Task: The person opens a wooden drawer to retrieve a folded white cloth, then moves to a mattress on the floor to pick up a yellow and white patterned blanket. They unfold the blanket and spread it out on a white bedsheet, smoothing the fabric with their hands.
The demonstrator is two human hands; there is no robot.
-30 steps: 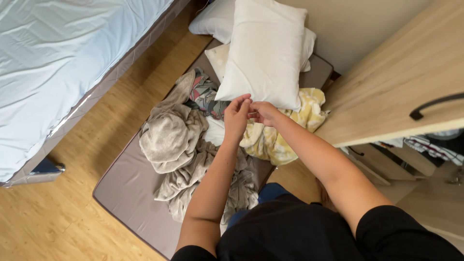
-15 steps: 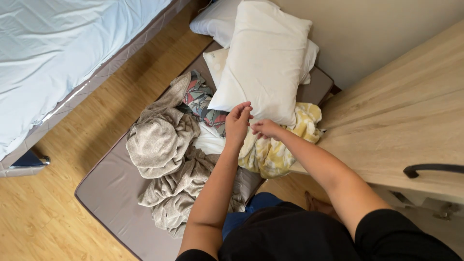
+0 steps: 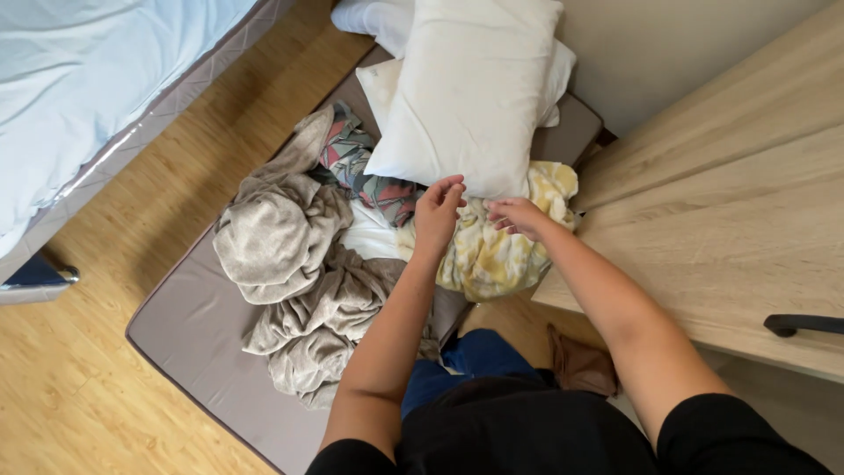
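Observation:
My left hand (image 3: 437,214) reaches over a heap of laundry, its fingertips touching the lower edge of a large white pillow (image 3: 470,88). My right hand (image 3: 519,215) hovers just to the right with fingers loosely curled and apart. It is over a crumpled yellow-and-white cloth (image 3: 492,255) and grips nothing that I can see. A patterned grey, red and green garment (image 3: 360,171) and a white cloth (image 3: 374,233) lie left of my left hand.
A beige towel-like bundle (image 3: 281,255) lies on a taupe floor mat (image 3: 185,330). More white pillows (image 3: 374,18) are stacked behind. A bed with a pale blue sheet (image 3: 79,97) stands at left, and a wooden cabinet (image 3: 730,229) with a black handle (image 3: 804,324) at right.
My two hands were close together over the yellow cloth and have drawn slightly apart. The view has shifted down and to the right.

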